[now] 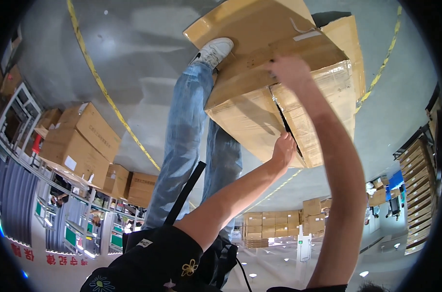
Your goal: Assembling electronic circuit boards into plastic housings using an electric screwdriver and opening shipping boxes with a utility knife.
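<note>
With its paler, taped face turned toward the person, a large cardboard box (245, 109) stands on the grey floor (138, 73) in the upper middle of the view, right of a pair of blue jeans (187, 112) and close by a white shoe (216, 51). A narrow dark slit (285, 121) splits that face, slanting steeply from upper left to lower right. The longest clear edge, where the pale face meets a darker brown panel (260, 39), climbs from lower left to upper right across the slit; the wide lens bends things too much to tell the box's true long axis. From the lower left, the left forearm slants up and rightward, and the left hand (284, 150) bends its fingers in at the slit's lower part; whether it grips an edge cannot be told. The right arm rises from the lower right, bowed by the lens, then leans left to bring the right hand (291, 72) near the slit's upper end. That hand is blurred, with something small and dark at its fingertips, so its grip cannot be told.
</note>
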`<state>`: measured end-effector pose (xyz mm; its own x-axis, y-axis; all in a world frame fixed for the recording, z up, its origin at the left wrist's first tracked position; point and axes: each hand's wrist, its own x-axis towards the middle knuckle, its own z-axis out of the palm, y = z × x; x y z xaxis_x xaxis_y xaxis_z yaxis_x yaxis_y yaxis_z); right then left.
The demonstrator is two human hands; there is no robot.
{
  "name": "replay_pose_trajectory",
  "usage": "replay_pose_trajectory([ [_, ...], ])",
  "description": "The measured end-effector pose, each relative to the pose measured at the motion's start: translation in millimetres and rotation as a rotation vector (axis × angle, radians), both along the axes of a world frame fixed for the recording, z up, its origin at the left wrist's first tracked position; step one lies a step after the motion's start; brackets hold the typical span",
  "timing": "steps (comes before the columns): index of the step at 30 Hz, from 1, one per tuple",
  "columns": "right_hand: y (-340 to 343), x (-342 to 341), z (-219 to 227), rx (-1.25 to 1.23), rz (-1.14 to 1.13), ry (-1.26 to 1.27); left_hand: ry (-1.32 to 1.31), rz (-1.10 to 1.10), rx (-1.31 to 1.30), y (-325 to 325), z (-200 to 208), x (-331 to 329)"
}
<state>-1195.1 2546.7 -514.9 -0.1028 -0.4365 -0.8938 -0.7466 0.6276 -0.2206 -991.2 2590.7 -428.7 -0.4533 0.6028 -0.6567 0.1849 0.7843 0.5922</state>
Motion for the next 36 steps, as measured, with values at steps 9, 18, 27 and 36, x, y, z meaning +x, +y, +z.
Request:
replay_pose_trajectory([
  [9,-8.9,-40.6,29.5,-0.28,-0.182,0.045,0.153,-0.103,-0.205,-19.6,-11.4,9.5],
  [18,-43.4,15.4,14.4,-0.258,-0.174,0.048,0.238,-0.007,-0.128,-24.9,-14.8,8.0],
  [27,-63.0,11.9,-12.4,-0.366,-0.213,-0.035,0.262,0.086,-0.147,-9.3,-50.3,30.6],
  [36,-49.7,14.5,0.0,-0.193,-0.239,-0.064,0.333,0.036,-0.19,13.5,-55.7,39.7],
])
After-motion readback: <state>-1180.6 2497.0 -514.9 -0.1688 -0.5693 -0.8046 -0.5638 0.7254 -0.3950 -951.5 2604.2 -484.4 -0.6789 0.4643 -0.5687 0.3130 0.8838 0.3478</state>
